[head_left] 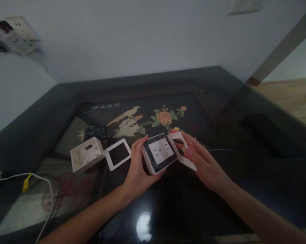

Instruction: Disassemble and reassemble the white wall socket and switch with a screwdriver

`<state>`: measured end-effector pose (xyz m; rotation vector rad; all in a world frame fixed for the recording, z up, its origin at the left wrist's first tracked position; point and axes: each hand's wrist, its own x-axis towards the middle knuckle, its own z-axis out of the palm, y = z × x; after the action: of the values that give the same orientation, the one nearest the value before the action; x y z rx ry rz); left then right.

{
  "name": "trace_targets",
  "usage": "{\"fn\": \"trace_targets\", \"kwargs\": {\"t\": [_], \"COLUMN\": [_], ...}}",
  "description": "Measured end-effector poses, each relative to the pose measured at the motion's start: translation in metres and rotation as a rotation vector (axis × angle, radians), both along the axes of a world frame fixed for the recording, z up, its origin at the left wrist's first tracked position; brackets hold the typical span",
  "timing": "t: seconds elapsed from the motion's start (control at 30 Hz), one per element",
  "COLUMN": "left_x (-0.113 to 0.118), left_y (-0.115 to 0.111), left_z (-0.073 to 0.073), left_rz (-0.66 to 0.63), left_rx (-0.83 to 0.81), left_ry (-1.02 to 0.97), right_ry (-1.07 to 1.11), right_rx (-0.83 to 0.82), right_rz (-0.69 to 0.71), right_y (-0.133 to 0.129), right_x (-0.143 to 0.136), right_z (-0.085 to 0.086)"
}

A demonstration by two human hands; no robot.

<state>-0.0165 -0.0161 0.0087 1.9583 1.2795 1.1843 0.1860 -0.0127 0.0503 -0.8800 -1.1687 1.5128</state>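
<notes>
My left hand is wrapped round a white wall socket set in its mounting box, with the slotted face and dark surround turned up. In my right hand is a white square cover frame, tilted up close beside the socket's right edge. Whether the frame touches the socket is hard to tell. A second white frame lies flat to the left of my left hand. Farther left, an open white mounting box shows its hollow inside. Behind that box sits a black socket part.
The dark glossy tabletop bears a bird-and-flower picture. A white cable with a yellow tag runs along the left. Thin wires lie right of my hands. Wall sockets are mounted at upper left.
</notes>
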Motion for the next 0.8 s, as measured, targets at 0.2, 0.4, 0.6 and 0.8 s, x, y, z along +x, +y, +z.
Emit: {"fn": "trace_targets", "kwargs": {"t": [0.2,0.4,0.6,0.8], "left_x": [-0.002,-0.009,-0.017,-0.021], "left_y": [-0.011,-0.012,-0.013,-0.016], "left_z": [0.014,0.015,0.013,0.008], "left_rz": [-0.003,-0.015,-0.016,-0.041], "left_rx": [-0.011,-0.086,-0.107,-0.138], "left_ry": [0.174,0.198,0.229,0.441], "right_ry": [-0.081,-0.145,-0.723,-1.205], "right_rx": [0.037,0.035,0.360,0.438], "right_rz": [0.092,0.133,0.015,0.254], "right_y": [-0.005,-0.003,0.012,0.018], "right_x": [-0.001,-0.002,0.020,0.036], "right_z": [-0.002,-0.004,-0.001,-0.009]}}
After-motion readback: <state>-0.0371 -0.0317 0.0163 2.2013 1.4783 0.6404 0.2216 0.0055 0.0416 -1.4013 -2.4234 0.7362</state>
